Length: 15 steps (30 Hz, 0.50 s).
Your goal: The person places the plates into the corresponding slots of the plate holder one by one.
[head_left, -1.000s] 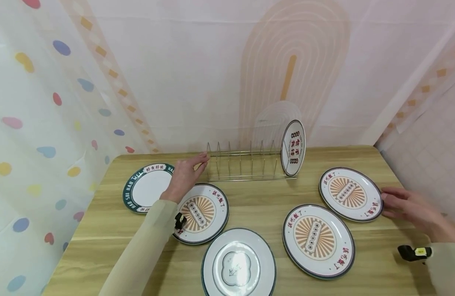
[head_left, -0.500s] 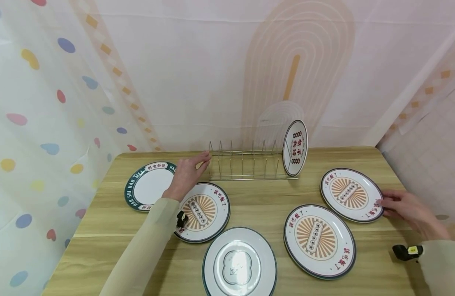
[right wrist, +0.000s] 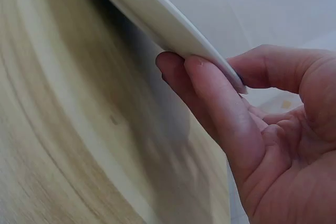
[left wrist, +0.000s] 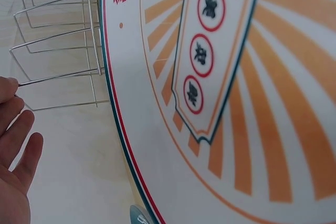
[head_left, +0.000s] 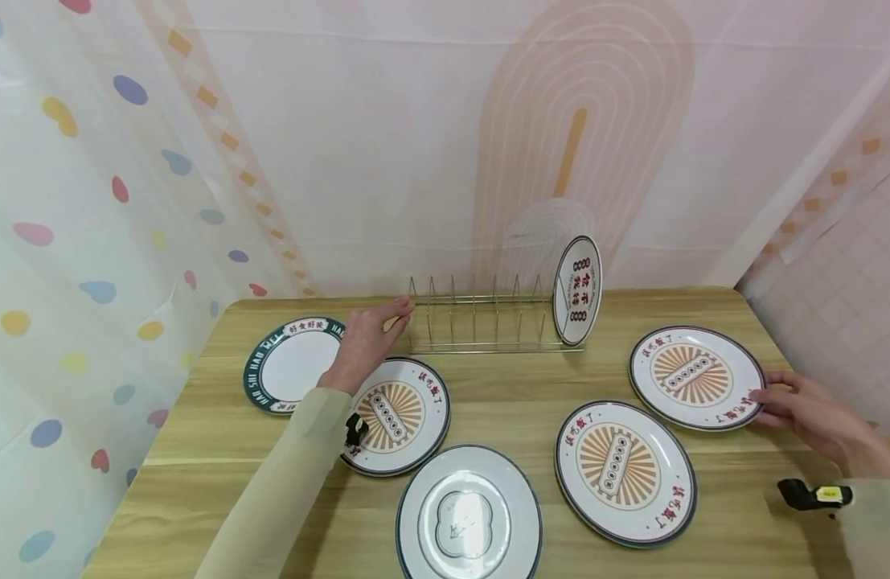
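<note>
At the table's right side my right hand (head_left: pixel 824 418) pinches the near-right rim of a white plate (head_left: pixel 694 378) with an orange sunburst. The right wrist view shows the thumb over the rim and fingers under it, with this plate (right wrist: pixel 173 22) tilted up from the wood. My left hand (head_left: pixel 365 342) holds the left end of a gold wire plate rack (head_left: pixel 495 351). In the left wrist view, fingertips (left wrist: pixel 8 88) grip the end wire. One white plate with red lettering (head_left: pixel 578 289) stands upright in the rack's right end.
Another sunburst plate (head_left: pixel 625 473) lies in front of the held one. An upturned plate (head_left: pixel 468 515) is at the front middle. A sunburst plate (head_left: pixel 408 410) and a green-rimmed plate (head_left: pixel 300 366) lie on the left. A curtain (head_left: pixel 387 161) hangs behind the table (head_left: pixel 502 402).
My right hand has closed on the plate's rim and its right side has lifted, shifting slightly right and up in view. My left hand stays at the rack.
</note>
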Motion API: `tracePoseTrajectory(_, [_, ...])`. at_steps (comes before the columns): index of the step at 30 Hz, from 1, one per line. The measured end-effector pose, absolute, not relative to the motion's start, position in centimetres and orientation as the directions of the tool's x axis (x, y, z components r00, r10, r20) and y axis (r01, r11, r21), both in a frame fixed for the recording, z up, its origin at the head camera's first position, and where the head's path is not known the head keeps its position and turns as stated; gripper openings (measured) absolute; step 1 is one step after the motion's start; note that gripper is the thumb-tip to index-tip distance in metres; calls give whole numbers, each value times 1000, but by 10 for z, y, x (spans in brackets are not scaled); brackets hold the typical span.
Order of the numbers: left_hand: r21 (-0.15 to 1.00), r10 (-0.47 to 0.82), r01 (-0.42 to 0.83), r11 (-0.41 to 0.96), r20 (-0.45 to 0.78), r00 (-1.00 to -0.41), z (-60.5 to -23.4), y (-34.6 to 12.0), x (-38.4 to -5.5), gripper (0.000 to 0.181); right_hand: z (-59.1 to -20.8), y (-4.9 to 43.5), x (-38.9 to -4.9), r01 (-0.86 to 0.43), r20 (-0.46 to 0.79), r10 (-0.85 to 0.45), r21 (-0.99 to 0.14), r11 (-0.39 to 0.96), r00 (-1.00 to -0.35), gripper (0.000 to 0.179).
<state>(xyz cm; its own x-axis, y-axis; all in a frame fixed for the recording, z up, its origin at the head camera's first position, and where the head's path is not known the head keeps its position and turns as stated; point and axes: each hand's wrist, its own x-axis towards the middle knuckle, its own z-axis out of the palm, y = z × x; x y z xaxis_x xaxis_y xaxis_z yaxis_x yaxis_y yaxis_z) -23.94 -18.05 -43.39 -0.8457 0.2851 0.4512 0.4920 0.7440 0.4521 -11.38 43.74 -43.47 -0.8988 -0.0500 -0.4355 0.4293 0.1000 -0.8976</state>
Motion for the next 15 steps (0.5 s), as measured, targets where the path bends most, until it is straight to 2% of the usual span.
tracePoseTrajectory(3, [451, 286, 497, 742, 458, -842, -435, -181, -240, 24, -432, 437, -110, 424, -424, -37, -906, 15, -905, 36])
tracePoseTrajectory(9, [451, 286, 506, 735, 470, -835, -437, -182, -241, 23, -428, 433, -103, 391, -391, -10, -920, -26, -920, 30])
tracePoseTrajectory(12, [457, 285, 506, 732, 469, -836, -437, -182, -241, 23, -429, 431, -98, 337, -335, -28, -936, -105, -942, 17])
tracePoseTrajectory(15, [458, 284, 509, 729, 475, -833, -437, -181, -241, 23, -430, 429, -93, 272, -266, -56, -944, -189, -962, 25])
